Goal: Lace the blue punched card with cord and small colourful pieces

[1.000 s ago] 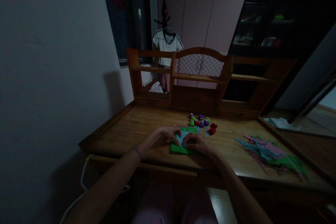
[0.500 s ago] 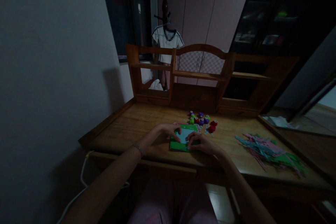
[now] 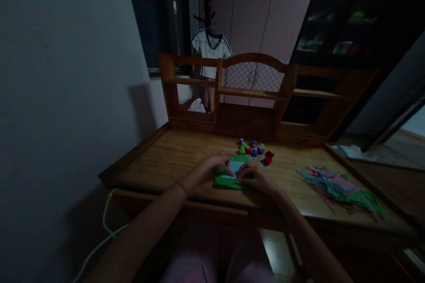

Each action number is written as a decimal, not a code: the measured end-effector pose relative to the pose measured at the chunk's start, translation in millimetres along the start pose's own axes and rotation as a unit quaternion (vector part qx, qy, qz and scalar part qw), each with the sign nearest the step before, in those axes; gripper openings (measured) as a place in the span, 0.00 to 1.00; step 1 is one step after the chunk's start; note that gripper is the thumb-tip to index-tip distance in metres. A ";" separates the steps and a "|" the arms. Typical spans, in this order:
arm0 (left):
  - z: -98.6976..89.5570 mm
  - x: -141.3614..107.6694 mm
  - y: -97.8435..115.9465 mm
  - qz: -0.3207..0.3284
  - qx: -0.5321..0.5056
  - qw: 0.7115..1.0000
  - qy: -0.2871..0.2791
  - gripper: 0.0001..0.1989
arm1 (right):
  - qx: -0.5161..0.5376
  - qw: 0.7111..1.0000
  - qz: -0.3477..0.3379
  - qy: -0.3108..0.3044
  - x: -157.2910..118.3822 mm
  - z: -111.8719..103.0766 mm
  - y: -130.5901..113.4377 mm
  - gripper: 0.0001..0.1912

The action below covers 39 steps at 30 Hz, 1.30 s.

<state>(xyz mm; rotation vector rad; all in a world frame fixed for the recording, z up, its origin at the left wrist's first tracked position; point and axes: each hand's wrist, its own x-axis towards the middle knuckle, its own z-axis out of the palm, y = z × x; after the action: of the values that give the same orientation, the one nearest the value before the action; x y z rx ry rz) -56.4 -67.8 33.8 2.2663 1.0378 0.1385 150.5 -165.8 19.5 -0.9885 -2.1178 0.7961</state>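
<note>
A light blue sheet of paper [image 3: 235, 166] lies over a green mat or sheet [image 3: 225, 183] with pale dots near the front edge of the desk. My left hand [image 3: 217, 162] holds the paper by its left side, thumb stretched along it toward the lower edge. The fingers of my right hand [image 3: 255, 177] are bent and pinched at the paper's lower right. A narrow pale strip, apparently a fold, runs along the lower edge between both hands. Exact fingertip contact is hard to make out in the dim light.
Several small red, green and purple owl-like figures [image 3: 254, 152] stand behind the green sheet, with tiny pale scraps around. To the right lies a pile of pink, blue and green strips [image 3: 341, 188]. A wooden shelf unit [image 3: 252, 93] rises at the desk's back.
My left thumb has shifted right along the lower part of the light blue paper. My right fingers have drawn closer together, and a strip along the lower edge now shows.
</note>
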 end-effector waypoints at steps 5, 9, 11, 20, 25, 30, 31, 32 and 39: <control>0.9 -4.3 0.2 0.068 -0.034 0.996 0.039 0.16 | -0.041 0.998 0.029 0.029 -19.6 -13.0 -0.9 0.12; -0.4 6.3 6.3 0.069 0.019 0.997 -0.011 0.14 | -0.036 0.998 0.038 0.020 -28.6 -16.2 -5.2 0.11; 0.1 12.2 10.2 0.066 0.039 0.995 -0.060 0.13 | -0.029 0.998 0.043 0.020 -30.1 -15.1 -8.9 0.11; 8.4 24.0 17.1 0.052 0.054 0.990 -0.120 0.08 | 0.006 0.999 0.032 0.023 -36.6 -12.6 -19.6 0.11; 9.7 33.9 5.0 0.066 -0.023 0.985 -0.160 0.09 | -0.013 0.998 0.055 0.019 -46.9 -18.8 -22.5 0.12; 6.8 37.8 -2.2 0.078 -0.063 0.977 -0.190 0.09 | -0.043 0.992 0.120 0.014 -65.8 -37.1 -33.0 0.14; 5.7 36.9 -2.8 0.084 -0.072 0.973 -0.201 0.09 | -0.053 0.988 0.143 0.014 -72.5 -43.3 -35.8 0.14; 4.9 35.5 -3.1 0.092 -0.082 0.970 -0.208 0.09 | -0.062 0.985 0.163 0.022 -80.7 -50.3 -38.0 0.14; 9.9 16.7 4.9 0.086 -0.049 0.987 -0.128 0.19 | -0.080 0.936 0.203 0.277 -164.0 -118.7 -19.2 0.17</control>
<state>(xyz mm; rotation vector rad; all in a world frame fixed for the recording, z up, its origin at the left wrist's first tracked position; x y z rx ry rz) -38.4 -63.2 26.2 2.2117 0.6866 -0.0279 314.8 -280.4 54.8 -1.5608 -1.5241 0.4529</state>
